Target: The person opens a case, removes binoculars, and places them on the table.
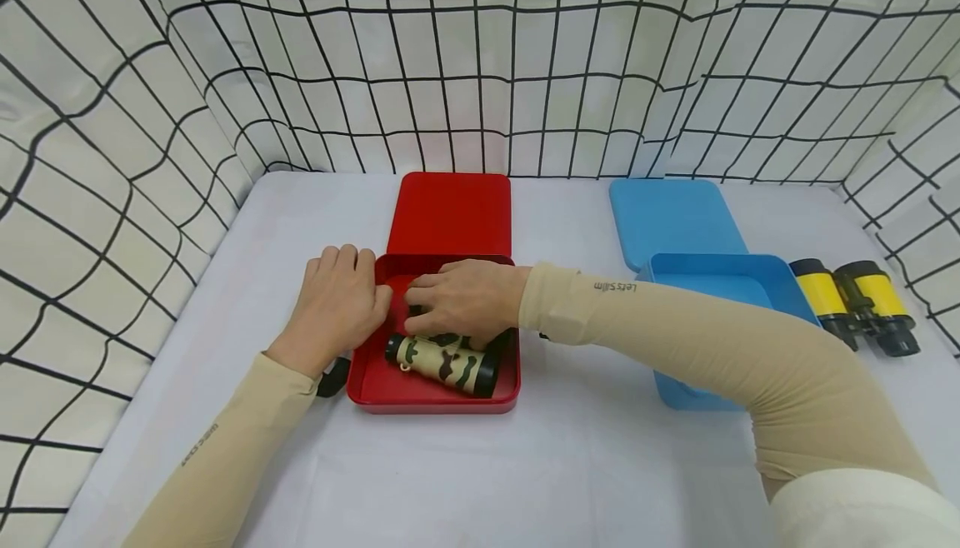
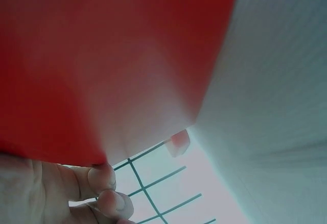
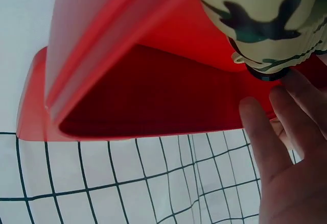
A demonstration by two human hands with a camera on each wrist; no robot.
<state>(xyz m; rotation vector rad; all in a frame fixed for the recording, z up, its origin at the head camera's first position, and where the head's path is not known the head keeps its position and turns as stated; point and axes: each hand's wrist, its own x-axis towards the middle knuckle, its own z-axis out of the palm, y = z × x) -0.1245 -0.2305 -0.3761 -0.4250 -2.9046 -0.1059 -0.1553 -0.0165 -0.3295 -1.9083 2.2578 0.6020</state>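
Camouflage-patterned binoculars (image 1: 448,365) lie inside a red box (image 1: 435,407), their near barrel slanting across its floor. My right hand (image 1: 468,302) reaches over the far barrel, hiding much of it. In the right wrist view, the fingers (image 3: 286,127) of that hand are extended and spread beside the eyepiece end of the binoculars (image 3: 265,25). At the box's left wall, my left hand (image 1: 333,306) grips the rim, thumb pointing inward. Its bent fingers (image 2: 104,180) show at the edge of the red wall (image 2: 127,71) in the left wrist view.
Behind the red box lies a red lid (image 1: 453,213). To the right stand a blue box (image 1: 693,402), partly under my right forearm, and its blue lid (image 1: 675,219). Yellow and black binoculars (image 1: 855,302) lie beyond it. A black wire grid (image 1: 480,77) borders the white table.
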